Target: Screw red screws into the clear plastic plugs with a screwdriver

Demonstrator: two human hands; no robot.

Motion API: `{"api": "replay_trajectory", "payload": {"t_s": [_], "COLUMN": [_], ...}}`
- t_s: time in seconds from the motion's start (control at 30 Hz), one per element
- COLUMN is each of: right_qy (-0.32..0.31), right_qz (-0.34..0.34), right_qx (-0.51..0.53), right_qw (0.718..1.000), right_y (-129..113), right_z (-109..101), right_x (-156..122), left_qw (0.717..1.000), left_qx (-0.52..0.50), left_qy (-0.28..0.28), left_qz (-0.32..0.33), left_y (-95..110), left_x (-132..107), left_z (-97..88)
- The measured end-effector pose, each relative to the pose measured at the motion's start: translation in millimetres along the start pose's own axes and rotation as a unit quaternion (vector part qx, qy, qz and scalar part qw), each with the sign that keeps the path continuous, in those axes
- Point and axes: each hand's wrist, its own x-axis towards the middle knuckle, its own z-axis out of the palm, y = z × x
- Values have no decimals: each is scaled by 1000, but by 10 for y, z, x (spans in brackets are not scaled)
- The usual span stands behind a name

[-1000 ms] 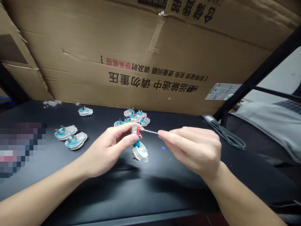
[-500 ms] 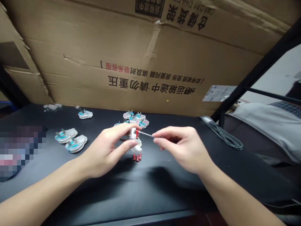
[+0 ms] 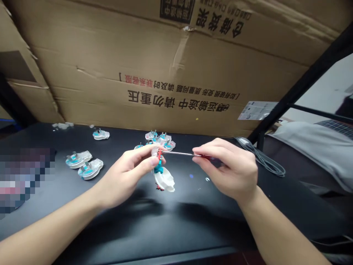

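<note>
Between the thumb and fingers of my left hand [image 3: 118, 180] is a small plug [image 3: 159, 167] with clear, red and teal parts. My right hand [image 3: 228, 169] is closed around the dark red handle of a screwdriver [image 3: 180, 153]. Its thin metal shaft points left, and the tip meets the red part of the plug; the fingers partly hide the contact. A white plastic plug shell [image 3: 165, 179] is just below the plug, and I cannot tell whether they are joined. Several small red pieces [image 3: 159, 188] lie beside the shell on the black tabletop.
Several clear-and-teal plugs [image 3: 165, 137] are grouped behind my left hand, with others [image 3: 90, 169] at the left. A coiled grey cable [image 3: 261, 158] lies at the right. Behind everything stands a cardboard sheet [image 3: 96, 44]. A tiny white ring [image 3: 207, 179] lies below the screwdriver.
My right hand has moved right, and more of the screwdriver's shaft shows. The held plug has turned so its teal part is visible. The white shell appears lower and further right.
</note>
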Motion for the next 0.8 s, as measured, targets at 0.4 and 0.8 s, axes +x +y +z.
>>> {"api": "replay_trajectory", "payload": {"t_s": [0.4,0.8], "right_qy": [-72,-65], "right_qz": [112,7], "right_qx": [6,-84], "right_qw": [991,994], "right_y": [-46,-74], "right_z": [73,93], "right_x": [11,8], "left_qw": [986,998], "left_qx": [155,64], "left_qy": [-2,-2], "left_qz": [58,0], "left_y": [93,68], "left_x": [25,29], "left_z": [-75,-48]}}
